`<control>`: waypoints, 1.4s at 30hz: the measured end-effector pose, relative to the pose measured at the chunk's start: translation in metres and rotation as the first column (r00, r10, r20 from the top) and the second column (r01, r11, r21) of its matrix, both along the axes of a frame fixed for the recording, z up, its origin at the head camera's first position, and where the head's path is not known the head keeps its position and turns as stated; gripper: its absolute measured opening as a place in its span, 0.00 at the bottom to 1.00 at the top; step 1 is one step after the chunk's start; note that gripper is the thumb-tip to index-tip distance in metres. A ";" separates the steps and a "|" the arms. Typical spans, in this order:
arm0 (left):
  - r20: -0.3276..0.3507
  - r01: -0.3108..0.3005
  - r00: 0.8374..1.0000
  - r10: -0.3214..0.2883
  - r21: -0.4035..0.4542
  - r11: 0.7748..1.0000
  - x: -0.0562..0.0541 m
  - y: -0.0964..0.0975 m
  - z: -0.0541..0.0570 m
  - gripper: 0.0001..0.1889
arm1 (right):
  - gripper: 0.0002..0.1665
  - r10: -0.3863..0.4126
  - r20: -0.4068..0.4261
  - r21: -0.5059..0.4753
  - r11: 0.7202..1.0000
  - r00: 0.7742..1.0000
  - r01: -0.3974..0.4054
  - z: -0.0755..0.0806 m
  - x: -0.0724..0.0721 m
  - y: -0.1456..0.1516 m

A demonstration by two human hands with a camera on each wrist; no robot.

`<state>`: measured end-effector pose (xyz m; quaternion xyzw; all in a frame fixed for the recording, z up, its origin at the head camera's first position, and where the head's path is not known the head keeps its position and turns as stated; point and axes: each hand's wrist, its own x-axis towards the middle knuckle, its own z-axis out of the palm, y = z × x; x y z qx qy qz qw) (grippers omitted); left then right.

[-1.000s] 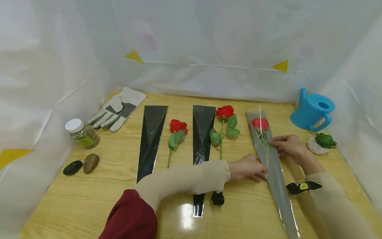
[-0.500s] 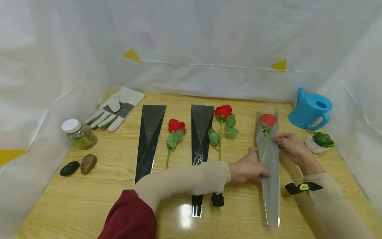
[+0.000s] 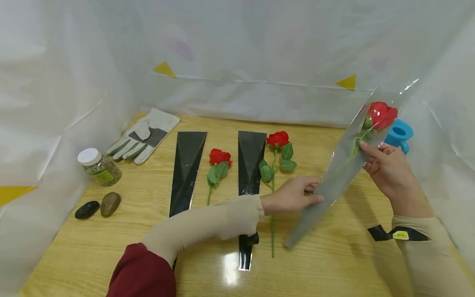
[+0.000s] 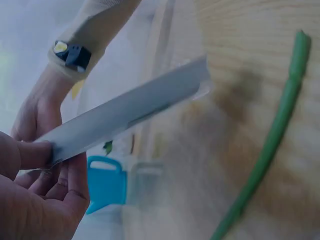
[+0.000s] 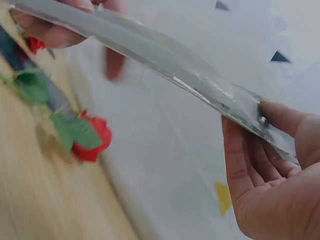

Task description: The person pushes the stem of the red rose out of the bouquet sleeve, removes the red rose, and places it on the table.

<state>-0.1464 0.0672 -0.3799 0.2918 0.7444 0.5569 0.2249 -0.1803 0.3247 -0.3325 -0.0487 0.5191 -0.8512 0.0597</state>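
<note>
A clear-fronted flower sleeve (image 3: 335,175) with a grey back holds a red rose (image 3: 382,115); it is tilted and raised above the table. My right hand (image 3: 389,169) pinches its upper part just below the bloom, thumb in front. Lower down, my left hand (image 3: 293,196) pinches the sleeve's left edge between thumb and fingers. The right wrist view shows the sleeve edge-on, with my right hand (image 5: 275,165) gripping it. In the left wrist view, the narrow end of the sleeve (image 4: 135,105) points away from my left hand (image 4: 45,190).
Two black sleeves (image 3: 187,169) (image 3: 252,152) and two loose roses (image 3: 219,156) (image 3: 277,139) lie on the table. A glove (image 3: 146,134), a jar (image 3: 100,167) and two stones (image 3: 87,209) (image 3: 110,204) are at left. A blue watering can (image 3: 400,131) stands behind my right hand.
Both hands have lifted the sleeved rose off the table. Its bloom end has swung up and to the right, its narrow end to the left.
</note>
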 end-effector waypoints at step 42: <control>-0.426 -0.210 0.890 0.164 -0.061 0.976 -0.022 -0.112 0.067 0.06 | 0.29 -0.385 -0.352 -0.272 0.914 0.853 0.301 0.033 0.029 -0.118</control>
